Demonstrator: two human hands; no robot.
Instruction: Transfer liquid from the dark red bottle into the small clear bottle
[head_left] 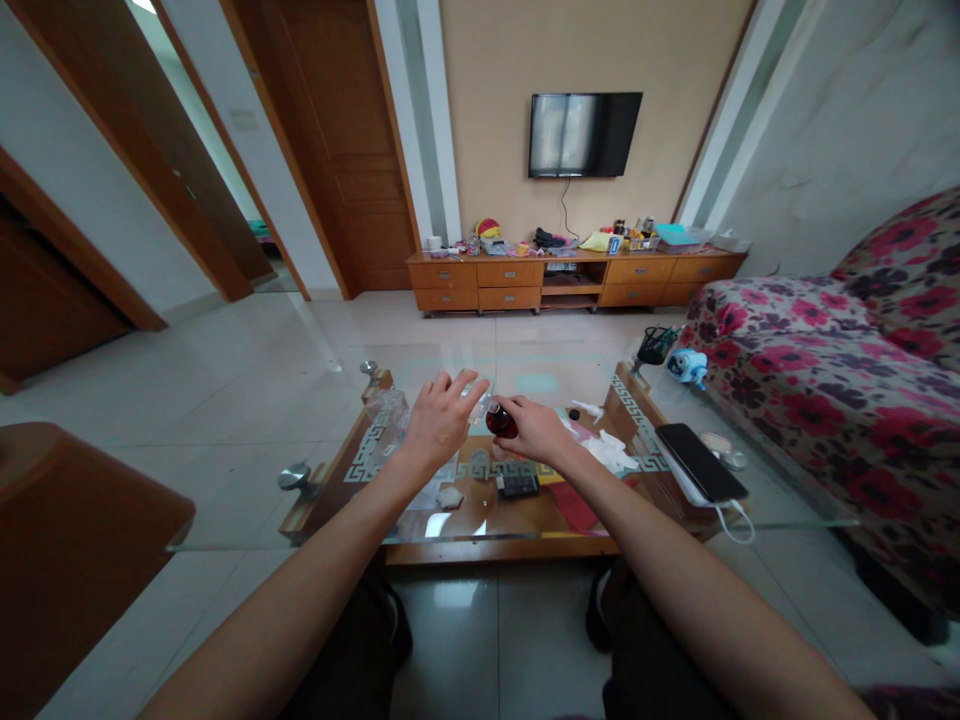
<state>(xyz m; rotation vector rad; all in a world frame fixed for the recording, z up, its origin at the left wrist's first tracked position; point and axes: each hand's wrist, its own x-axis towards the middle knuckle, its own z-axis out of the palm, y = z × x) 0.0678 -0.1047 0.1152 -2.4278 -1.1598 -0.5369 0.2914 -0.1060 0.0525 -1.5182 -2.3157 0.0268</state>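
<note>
Two hands meet over the glass desk: the right hand has its fingers closed around a small dark red bottle, tilted leftward toward the left hand, whose spread, empty fingers hover just beside its top.

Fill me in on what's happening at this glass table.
A seated person reaches both hands over the glass coffee table. The right hand grips a small dark red bottle; the left hand hovers beside it, fingers spread. A black phone lies to the right, crumpled tissues nearer the bottle.
</note>
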